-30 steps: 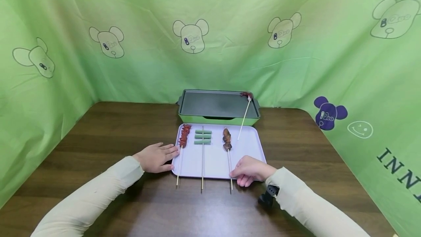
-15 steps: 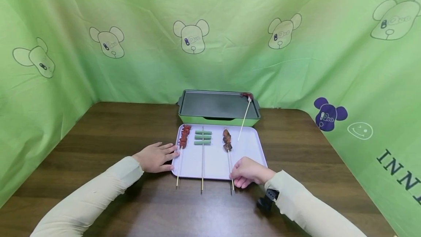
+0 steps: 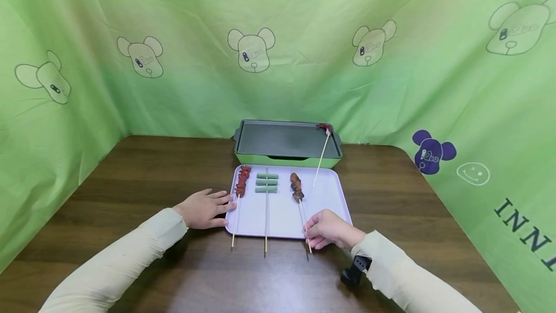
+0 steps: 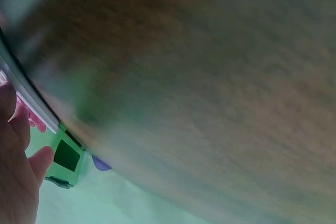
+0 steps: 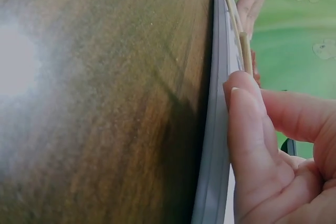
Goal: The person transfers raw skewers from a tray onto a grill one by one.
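Pinching the brown skewer (image 3: 297, 188) near its lower end, the right hand (image 3: 327, 228) is tilting it more than a second ago, its meat leaning toward the green skewer (image 3: 266, 182) over the lilac tray (image 3: 327, 197); the left hand (image 3: 202, 209) is still resting, fingers spread, at the tray's left edge.

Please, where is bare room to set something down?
Free: the griddle, left of the dark skewer on it; the table, left of the griddle. Crowded: the tray between left hand and right hand, with red skewer, green skewer and brown skewer.
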### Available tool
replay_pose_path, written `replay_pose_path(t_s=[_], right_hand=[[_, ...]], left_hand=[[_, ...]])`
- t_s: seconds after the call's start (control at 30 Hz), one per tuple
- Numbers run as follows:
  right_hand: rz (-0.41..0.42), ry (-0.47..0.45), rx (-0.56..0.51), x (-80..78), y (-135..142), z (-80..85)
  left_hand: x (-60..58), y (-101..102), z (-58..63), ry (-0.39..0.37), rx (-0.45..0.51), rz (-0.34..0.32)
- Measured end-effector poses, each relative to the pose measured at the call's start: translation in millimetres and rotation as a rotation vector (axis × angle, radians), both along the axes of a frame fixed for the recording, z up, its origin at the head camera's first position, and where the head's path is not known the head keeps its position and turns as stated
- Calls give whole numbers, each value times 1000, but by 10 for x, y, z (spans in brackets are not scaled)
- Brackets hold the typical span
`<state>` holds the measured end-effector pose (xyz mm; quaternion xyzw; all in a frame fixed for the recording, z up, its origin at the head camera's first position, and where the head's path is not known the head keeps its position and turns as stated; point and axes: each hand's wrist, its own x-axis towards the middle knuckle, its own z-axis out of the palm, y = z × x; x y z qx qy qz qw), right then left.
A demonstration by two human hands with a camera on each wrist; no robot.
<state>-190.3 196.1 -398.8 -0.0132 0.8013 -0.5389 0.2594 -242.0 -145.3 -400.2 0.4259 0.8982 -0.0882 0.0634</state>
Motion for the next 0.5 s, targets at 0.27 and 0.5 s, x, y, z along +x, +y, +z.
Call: replay_pose_path(t_s=[0.27,0.5], right_hand=[[15,28,-19,39,-22,12],[-9,52,-39,69,-27,-6]], left_hand=[[13,-4,18,1,-1,12],[6,-8,12,-8,-3,14]])
